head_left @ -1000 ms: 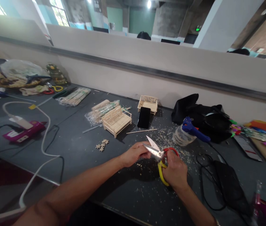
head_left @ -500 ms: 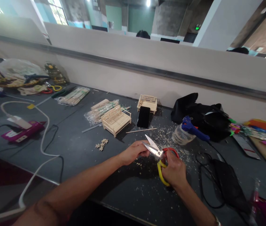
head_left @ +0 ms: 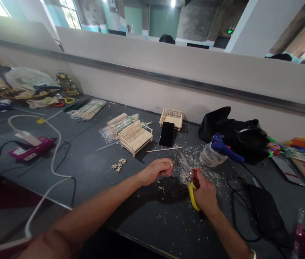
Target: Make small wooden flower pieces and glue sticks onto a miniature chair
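Note:
My right hand [head_left: 205, 190] grips the scissors [head_left: 187, 166] by their red and yellow handles. The blades are closed and point up and to the left, a little apart from my left hand. My left hand [head_left: 156, 171] is closed in a pinch, with a tiny pale wooden piece [head_left: 171, 163] showing at the fingertips. Below it, small cut wood bits [head_left: 161, 187] lie on the dark table. Beyond my hands lies a thin wooden stick [head_left: 164, 149]. To the left are a miniature wooden bench [head_left: 135, 138] and several flower-shaped wooden pieces [head_left: 119, 164].
A black phone [head_left: 167, 134] leans against a second miniature wooden seat [head_left: 172, 117]. At the right a blue glue gun [head_left: 226, 148] rests on a clear plastic tub [head_left: 209, 156], near a black bag [head_left: 239, 131]. A purple power strip [head_left: 32, 148] with a white cable [head_left: 57, 144] lies left.
The scissors have closed and moved right with my right hand, away from my left hand. My left hand has turned slightly, and the pale piece now shows at its fingertips.

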